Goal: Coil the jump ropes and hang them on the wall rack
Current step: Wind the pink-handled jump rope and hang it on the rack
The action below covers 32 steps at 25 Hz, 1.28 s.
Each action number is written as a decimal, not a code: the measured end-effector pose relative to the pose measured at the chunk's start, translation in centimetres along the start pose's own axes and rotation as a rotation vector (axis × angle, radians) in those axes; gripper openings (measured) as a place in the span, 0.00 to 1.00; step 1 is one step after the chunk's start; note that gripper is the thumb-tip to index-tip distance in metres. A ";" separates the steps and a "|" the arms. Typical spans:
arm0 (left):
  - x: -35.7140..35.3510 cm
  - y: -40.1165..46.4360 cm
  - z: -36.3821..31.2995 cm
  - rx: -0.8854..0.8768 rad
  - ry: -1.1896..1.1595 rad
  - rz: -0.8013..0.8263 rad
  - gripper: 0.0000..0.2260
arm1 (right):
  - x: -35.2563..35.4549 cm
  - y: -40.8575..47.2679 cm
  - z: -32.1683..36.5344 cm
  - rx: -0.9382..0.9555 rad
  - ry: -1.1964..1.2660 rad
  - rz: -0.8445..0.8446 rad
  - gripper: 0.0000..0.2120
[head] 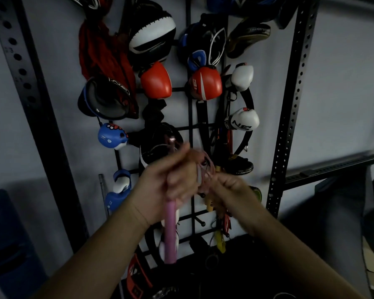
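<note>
Head view: left hand [160, 182] gripping pink jump rope [171, 229], right hand [227, 186] pinching its loops. Loops risking snagging on wall rack [192, 126] pegs at 12 o'clock, uncoiling.

Wall rack [190, 126] crowded: red gloves [156, 81], white gloves [242, 120] block upper pegs; bare peg [200, 221] low.

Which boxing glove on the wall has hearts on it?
The small blue glove at the left edge of the wall rack has the heart marks. The red gloves and the white gloves hang higher up, with no hearts showing.
</note>
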<state>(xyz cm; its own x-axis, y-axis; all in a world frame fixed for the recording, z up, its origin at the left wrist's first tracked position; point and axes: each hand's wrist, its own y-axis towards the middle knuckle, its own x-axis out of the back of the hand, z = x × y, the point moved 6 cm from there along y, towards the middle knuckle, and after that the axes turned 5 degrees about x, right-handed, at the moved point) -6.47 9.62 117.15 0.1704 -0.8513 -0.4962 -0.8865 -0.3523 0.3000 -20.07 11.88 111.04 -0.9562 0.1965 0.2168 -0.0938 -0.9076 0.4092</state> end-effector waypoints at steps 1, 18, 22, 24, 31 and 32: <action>0.8 0.3 -0.7 -0.114 -0.046 -0.114 0.17 | -1.4 -0.9 -0.9 -0.060 0.079 0.087 0.20; 2.2 -0.8 0.6 0.173 1.054 -0.287 0.18 | 1.4 -0.3 5.5 0.261 -0.299 0.010 0.06; 2.1 -1.0 1.0 0.176 1.051 -0.255 0.18 | 1.7 -0.2 5.4 0.297 -0.257 0.028 0.08; 2.2 -1.0 1.3 0.148 0.997 -0.267 0.18 | 1.9 -0.2 5.0 0.269 -0.203 -0.076 0.03; 1.7 -1.1 1.9 0.204 0.780 -0.232 0.19 | 2.0 0.2 4.3 0.271 -0.185 -0.016 0.10; 1.4 -1.3 2.1 0.243 0.717 -0.185 0.19 | 2.2 0.3 4.6 0.296 -0.160 -0.002 0.08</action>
<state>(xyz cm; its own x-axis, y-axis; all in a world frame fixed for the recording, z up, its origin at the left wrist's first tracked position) -6.00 9.73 114.32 0.4876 -0.8596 0.1524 -0.8720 -0.4882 0.0359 -20.89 13.79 115.74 -0.8982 0.2750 0.3429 0.0118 -0.7647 0.6443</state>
